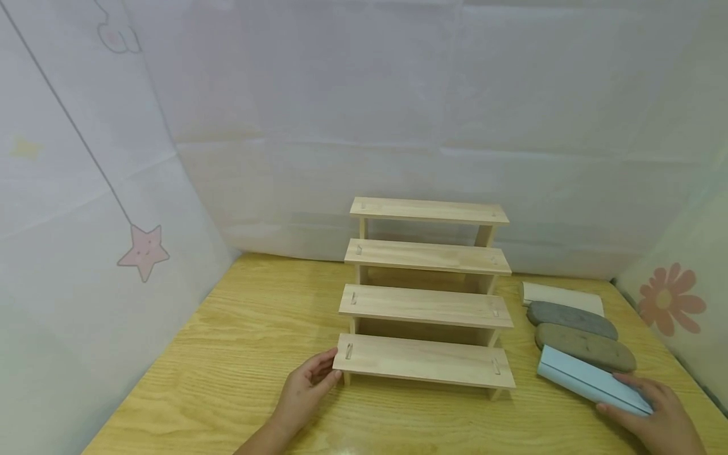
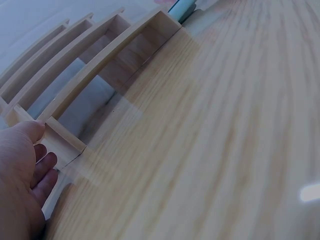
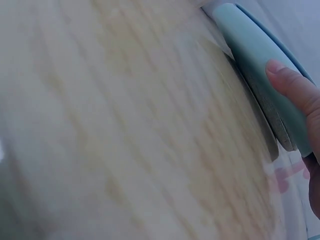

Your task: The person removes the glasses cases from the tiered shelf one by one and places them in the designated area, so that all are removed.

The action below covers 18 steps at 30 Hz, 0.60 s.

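Note:
A four-tier stepped wooden stand (image 1: 423, 360) stands mid-table. My left hand (image 1: 307, 385) grips the left end of its lowest step, thumb at the front corner; in the left wrist view the lower fingers of this hand (image 2: 25, 170) curl loosely beside the side panel. At the right, my right hand (image 1: 660, 411) holds a light blue glasses case (image 1: 586, 376) by its near end. In the right wrist view the thumb lies across the blue case (image 3: 250, 50), the other fingers mostly hidden behind it.
Behind the blue case lie a brown glasses case (image 1: 586, 346), a grey one (image 1: 571, 318) and a cream one (image 1: 563, 297) in a row, right of the stand. Pale cloth walls (image 1: 398, 126) enclose the wood-grain table (image 1: 227, 354) at the back and sides.

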{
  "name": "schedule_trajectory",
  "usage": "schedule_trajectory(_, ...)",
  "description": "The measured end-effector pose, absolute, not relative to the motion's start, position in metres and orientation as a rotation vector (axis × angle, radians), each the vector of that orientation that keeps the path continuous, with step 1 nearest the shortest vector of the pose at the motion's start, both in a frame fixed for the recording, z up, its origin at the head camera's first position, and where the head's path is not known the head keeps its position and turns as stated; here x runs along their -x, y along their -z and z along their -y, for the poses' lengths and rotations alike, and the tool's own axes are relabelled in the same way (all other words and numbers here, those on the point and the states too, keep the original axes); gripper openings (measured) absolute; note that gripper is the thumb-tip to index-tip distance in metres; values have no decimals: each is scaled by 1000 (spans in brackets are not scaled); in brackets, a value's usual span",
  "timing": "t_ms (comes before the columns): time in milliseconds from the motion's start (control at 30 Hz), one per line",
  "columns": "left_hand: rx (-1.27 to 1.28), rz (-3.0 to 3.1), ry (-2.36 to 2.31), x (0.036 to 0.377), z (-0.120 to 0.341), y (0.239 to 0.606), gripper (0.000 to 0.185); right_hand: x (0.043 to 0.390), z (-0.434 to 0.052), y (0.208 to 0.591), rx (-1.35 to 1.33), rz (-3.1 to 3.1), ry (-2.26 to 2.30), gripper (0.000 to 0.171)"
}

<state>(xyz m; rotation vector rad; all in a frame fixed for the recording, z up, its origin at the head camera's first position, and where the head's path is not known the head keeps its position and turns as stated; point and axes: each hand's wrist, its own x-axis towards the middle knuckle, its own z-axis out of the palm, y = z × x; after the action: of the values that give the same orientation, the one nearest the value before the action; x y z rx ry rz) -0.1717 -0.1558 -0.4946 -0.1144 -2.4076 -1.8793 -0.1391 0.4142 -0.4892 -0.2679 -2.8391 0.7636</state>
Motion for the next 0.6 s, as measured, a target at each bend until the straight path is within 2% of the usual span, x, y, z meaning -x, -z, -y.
schedule_trajectory(600, 127, 2418, 1876, 171, 156, 494, 42, 143, -428, 500, 223, 2950, -773, 87)
